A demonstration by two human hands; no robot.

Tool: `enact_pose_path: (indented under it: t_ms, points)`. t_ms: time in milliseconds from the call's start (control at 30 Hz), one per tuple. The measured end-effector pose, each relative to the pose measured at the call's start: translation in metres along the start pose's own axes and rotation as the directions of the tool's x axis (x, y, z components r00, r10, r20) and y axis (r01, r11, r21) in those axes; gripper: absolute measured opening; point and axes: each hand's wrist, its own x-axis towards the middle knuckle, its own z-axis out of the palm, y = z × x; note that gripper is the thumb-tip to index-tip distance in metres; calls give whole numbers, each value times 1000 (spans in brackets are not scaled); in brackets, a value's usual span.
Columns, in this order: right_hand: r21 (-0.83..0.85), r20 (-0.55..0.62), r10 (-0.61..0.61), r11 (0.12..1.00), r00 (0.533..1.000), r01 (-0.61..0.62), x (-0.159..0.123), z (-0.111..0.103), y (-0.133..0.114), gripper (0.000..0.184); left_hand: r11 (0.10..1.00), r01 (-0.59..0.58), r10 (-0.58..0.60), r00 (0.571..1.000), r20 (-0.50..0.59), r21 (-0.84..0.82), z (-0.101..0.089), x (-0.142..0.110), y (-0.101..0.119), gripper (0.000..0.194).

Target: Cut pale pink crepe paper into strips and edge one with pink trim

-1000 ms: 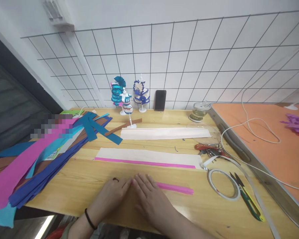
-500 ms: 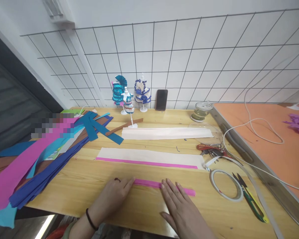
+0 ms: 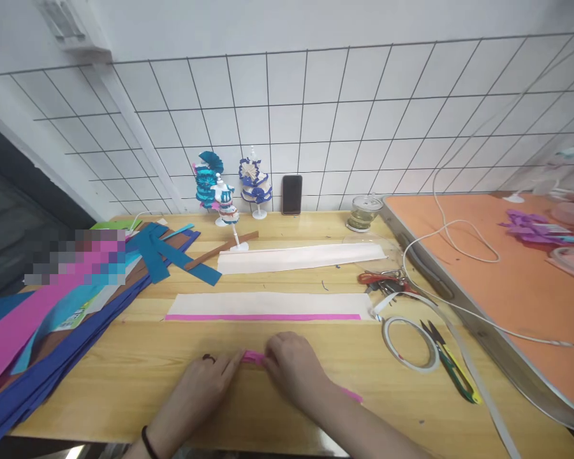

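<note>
A narrow folded pink strip (image 3: 253,357), paper or cloth, lies near the front of the wooden table. My left hand (image 3: 205,379) holds its left end against the tabletop, fingers pressed together. Close beside it, my right hand (image 3: 291,366) has curled fingers gripping the same strip, leaving a short piece visible between the hands. My right wrist and forearm cover most of the strip; its far end shows beyond them. Just behind my hands lies a cream strip (image 3: 268,303) with a pink band (image 3: 263,317) along its near edge.
White strip (image 3: 301,257) farther back. Several decorated mini dress forms (image 3: 227,204), a phone (image 3: 291,194) and a glass pot (image 3: 363,213) by the wall. Tape roll (image 3: 410,344), thread snips (image 3: 452,363) and cable (image 3: 459,312) at right. Coloured strips (image 3: 76,357) at left.
My right hand slid right along the pink strip, then came back left and curled round it near my left hand. The strip's right end now angles nearer to me. The view shifted slightly.
</note>
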Motion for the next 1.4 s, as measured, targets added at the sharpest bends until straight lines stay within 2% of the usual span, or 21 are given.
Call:
enact_pose_path:
  t_ms: [100,267,500,600,733,800,833,867,933,967,1000,1067,1133,1200,1400]
  points:
    - [31,36,-8,1000,999,6,-1,0,0,12,1000,-23,24,1000,-3,17,1,-1,-2,64]
    - [40,0,22,999,1000,-22,2,-6,-7,14,1000,-28,28,999,-36,9,5,-1,-4,66]
    - [-11,140,47,999,989,-46,9,-15,-20,17,1000,-11,11,999,-41,3,9,-2,-7,65]
    - [-20,158,52,999,986,-49,8,-13,-22,19,997,6,-11,999,-52,-81,10,-2,-8,60]
    - [-1,132,25,1000,991,-25,5,-10,-21,16,952,44,-83,990,-117,-304,5,0,-20,45]
    - [46,88,-10,999,996,6,1,-9,-17,15,890,143,-246,950,-194,-432,1,1,-37,37]
    - [85,67,-24,996,997,18,-1,-8,-14,15,842,227,-370,903,-219,-489,-1,0,-48,35]
    - [133,49,-32,991,998,25,-3,-8,-10,15,773,339,-516,828,-220,-536,-2,-1,-62,35]
    - [249,32,-35,968,999,26,-9,-8,-2,16,593,560,-742,658,-124,-578,1,-4,-91,42]
    - [305,30,-34,952,999,23,-11,-8,3,16,498,637,-808,588,-47,-588,4,-6,-104,44]
    - [356,32,-35,934,999,21,-14,-8,7,16,409,676,-833,551,52,-613,8,-8,-116,46]
    - [433,37,-33,901,999,14,-18,-7,13,14,236,661,-799,549,246,-712,18,-11,-133,45]
    - [490,35,-32,871,999,11,-22,-5,18,10,95,593,-735,583,346,-799,27,-13,-141,45]
    - [544,28,-40,839,999,18,-25,-2,22,12,17,524,-706,610,361,-852,31,-14,-142,44]
    - [629,18,-38,777,999,18,-31,4,31,28,-69,401,-665,664,342,-913,16,-14,-135,36]
